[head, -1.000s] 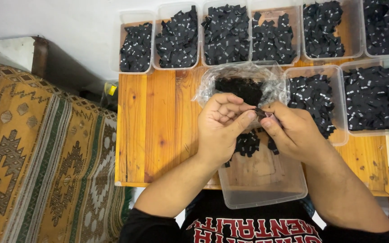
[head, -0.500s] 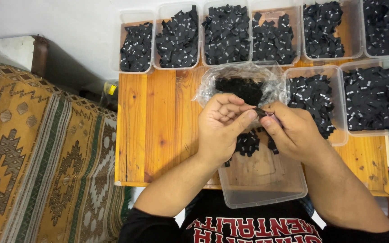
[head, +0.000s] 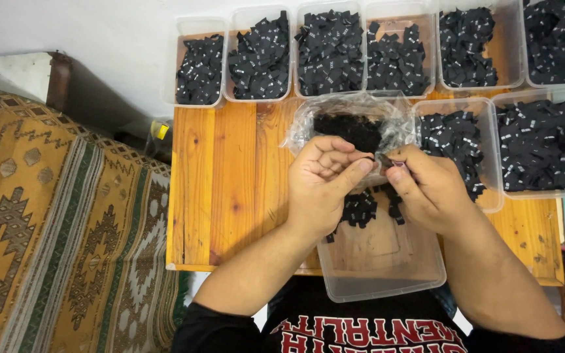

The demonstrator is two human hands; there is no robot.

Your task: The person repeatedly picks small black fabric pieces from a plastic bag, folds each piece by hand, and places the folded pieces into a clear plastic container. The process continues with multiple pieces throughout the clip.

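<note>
Both hands, left [head: 325, 180] and right [head: 426, 186], pinch one small black woven fabric label [head: 382, 159], likely light, limp, best gripped by its edges.

Pinched piece [head: 383, 159] — too small to identify.

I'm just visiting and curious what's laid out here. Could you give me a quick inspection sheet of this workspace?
Surface: wooden table, bare at its left part.
Job's things: small black fabric label pinched between both hands; clear plastic bag of labels behind; clear tub beneath, few labels inside.
Clutter: eight clear tubs filled with black labels.
Grippers: left hand and right hand, fingertips meeting on the label.
Cables: nothing seen.
Surroundings: patterned rug, white wall.
</note>
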